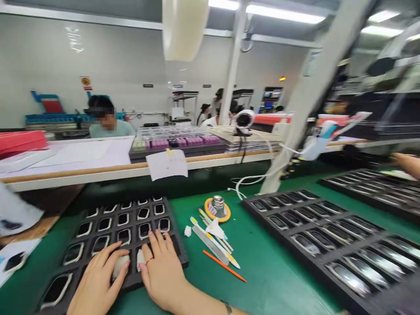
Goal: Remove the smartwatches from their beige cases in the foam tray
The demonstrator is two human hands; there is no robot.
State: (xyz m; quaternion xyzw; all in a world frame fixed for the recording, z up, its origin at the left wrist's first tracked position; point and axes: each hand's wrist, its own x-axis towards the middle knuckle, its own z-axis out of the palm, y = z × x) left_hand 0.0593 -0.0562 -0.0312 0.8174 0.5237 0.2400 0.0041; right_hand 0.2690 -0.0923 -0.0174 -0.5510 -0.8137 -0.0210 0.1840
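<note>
My left hand (101, 275) is over the near part of a black foam tray (183, 251). Its thumb and fingers close around a pale, rounded watch case (122, 266). Beside it, my right hand (166, 271) has its longer fingers stretched over the tray, while the thumb and index finger are at another pale watch case (140, 260), partly hidden by the hand. Rows of watch cases with light rims and dark centres, such as one watch case (123, 218), fill the tray's pockets around my fingers.
Right of the tray lie a toothbrush (219, 245), an orange stick (225, 266) and a round yellow-rimmed dispenser (217, 209). Another black tray (295, 253) holds more cases. A shelf (206, 165) crosses behind, with a slanted post (295, 105). Another person's hand (407, 164) is far right.
</note>
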